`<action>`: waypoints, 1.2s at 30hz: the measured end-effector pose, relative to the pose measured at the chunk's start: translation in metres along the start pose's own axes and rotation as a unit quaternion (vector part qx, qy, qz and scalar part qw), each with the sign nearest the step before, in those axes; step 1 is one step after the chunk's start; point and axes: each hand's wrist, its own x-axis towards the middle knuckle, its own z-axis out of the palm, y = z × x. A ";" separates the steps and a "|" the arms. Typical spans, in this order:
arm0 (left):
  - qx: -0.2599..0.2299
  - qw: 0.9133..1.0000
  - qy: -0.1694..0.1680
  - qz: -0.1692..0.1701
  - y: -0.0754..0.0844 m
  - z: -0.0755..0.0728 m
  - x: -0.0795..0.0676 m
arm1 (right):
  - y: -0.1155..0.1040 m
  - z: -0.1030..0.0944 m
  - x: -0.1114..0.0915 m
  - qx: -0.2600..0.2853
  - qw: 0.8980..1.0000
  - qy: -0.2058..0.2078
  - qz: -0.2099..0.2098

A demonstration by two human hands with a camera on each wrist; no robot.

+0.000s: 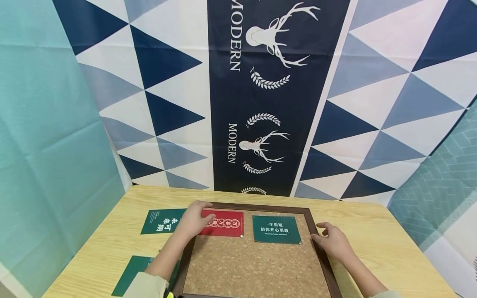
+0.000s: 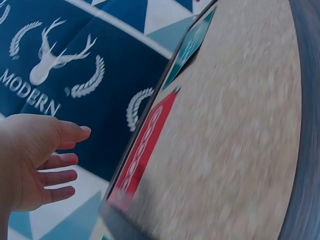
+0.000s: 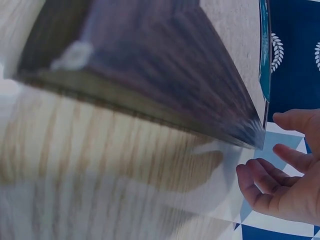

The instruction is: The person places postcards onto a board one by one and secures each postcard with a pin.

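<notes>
A cork board in a dark brown wooden frame lies on the table. At its top left a red card with pale lettering carries a pin in its lower right corner. Beside it a green card with white lettering is pinned the same way. My left hand hovers over the frame's upper left corner, hiding the red card's left end; its fingers reach out, holding nothing. Close to the frame's right side, my right hand has its fingers loosely bent with nothing in them.
Two more green cards lie on the wooden table left of the board: one with white lettering at the back, one nearer, partly behind the left forearm. A patterned cloth hangs behind the table.
</notes>
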 end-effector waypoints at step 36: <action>0.064 0.982 0.035 -0.173 -0.108 -0.081 -0.043 | 0.005 0.009 -0.004 0.015 1.000 0.006 0.019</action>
